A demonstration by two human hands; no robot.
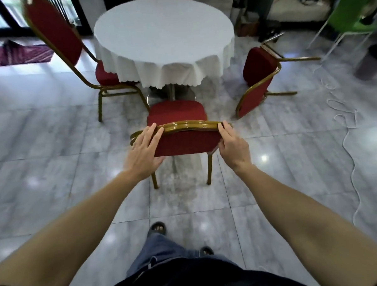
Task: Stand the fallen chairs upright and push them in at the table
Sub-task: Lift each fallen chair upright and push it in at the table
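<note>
A red chair with a gold frame stands upright in front of me, its seat a short way from the round table with a white cloth. My left hand rests on the left end of its backrest top, fingers spread over the rail. My right hand grips the right end of the same rail. A second red chair stands upright at the table's left, seat partly under the cloth. A third red chair lies tipped on its side on the floor right of the table.
A white cord snakes over the grey tiled floor at right. A green plastic chair stands at back right, a dark bin near it. A purple mat lies at back left. My feet are below.
</note>
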